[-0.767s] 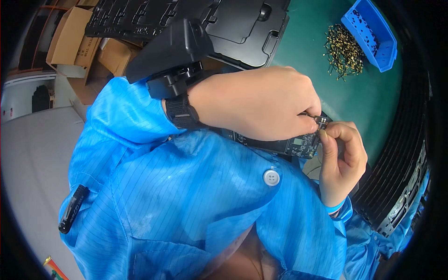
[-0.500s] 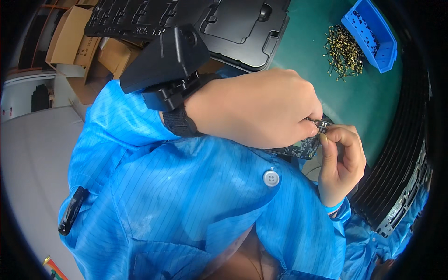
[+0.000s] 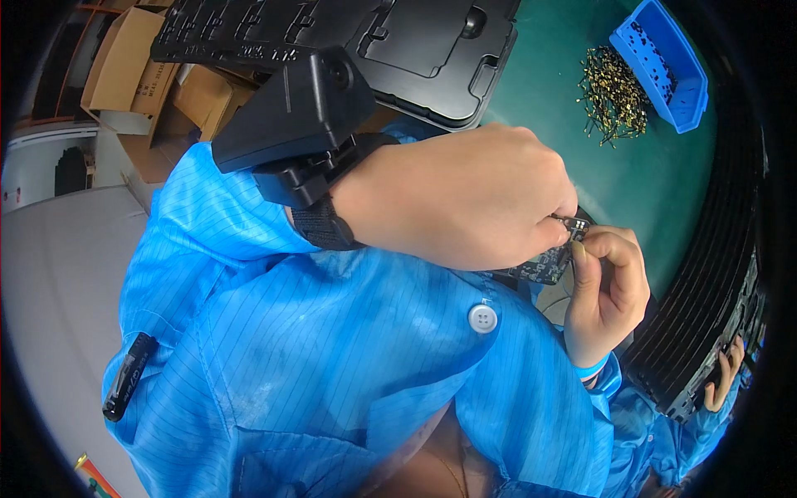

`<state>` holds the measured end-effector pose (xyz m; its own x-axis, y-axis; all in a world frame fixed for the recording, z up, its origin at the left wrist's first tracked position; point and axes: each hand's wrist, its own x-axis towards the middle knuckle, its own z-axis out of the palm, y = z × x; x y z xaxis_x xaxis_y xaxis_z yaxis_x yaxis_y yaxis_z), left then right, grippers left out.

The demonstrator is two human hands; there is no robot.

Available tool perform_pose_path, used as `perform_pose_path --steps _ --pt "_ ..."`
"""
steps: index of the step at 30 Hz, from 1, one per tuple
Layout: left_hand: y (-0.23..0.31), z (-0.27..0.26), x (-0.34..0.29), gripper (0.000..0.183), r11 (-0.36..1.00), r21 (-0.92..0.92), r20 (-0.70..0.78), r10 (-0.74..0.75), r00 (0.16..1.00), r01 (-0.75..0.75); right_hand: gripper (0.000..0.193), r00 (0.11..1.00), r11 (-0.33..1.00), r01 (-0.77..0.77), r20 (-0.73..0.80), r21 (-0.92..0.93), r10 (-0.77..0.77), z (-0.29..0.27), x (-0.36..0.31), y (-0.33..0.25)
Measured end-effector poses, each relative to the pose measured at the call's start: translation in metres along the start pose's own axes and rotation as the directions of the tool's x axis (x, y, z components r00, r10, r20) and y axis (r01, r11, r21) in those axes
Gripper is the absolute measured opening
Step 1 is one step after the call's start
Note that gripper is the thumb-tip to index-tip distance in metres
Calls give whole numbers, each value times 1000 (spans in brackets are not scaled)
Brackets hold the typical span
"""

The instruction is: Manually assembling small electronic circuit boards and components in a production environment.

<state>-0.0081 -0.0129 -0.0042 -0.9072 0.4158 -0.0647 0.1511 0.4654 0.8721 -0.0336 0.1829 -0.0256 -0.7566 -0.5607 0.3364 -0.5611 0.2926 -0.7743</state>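
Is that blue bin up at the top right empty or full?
Neither: the blue bin is partly filled. Small black pieces lie scattered inside, with bare blue showing between them.

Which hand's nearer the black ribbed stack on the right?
Right. The right hand is just left of the black ribbed stack; the left hand sits farther left, beyond the right hand.

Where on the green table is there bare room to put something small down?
There's bare green table between the cable pile, the right hand and the black stack. A narrower strip lies between the pile and the black tray. It's crowded at the pile beside the blue bin, and around the circuit board, where the left hand meets the right.
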Motion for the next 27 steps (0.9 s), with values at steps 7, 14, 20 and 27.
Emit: perform_pose_path --steps 7,14,20,27 --pt "1 1 0 19 1000 24 -10 9 1000 -9 16 1000 1000 12 6 -26 -12 -1 0 0" --pt "1 8 -4 20 990 95 -115 116 987 -105 16 995 993 96 25 -61 -95 -3 2 0" --pt "8 14 -14 16 955 253 -157 198 967 -155 16 979 980 200 -32 16 -200 -7 1 0" --pt "7 25 -21 20 907 369 -175 282 943 -203 19 955 962 272 129 -13 -268 -15 3 -2"
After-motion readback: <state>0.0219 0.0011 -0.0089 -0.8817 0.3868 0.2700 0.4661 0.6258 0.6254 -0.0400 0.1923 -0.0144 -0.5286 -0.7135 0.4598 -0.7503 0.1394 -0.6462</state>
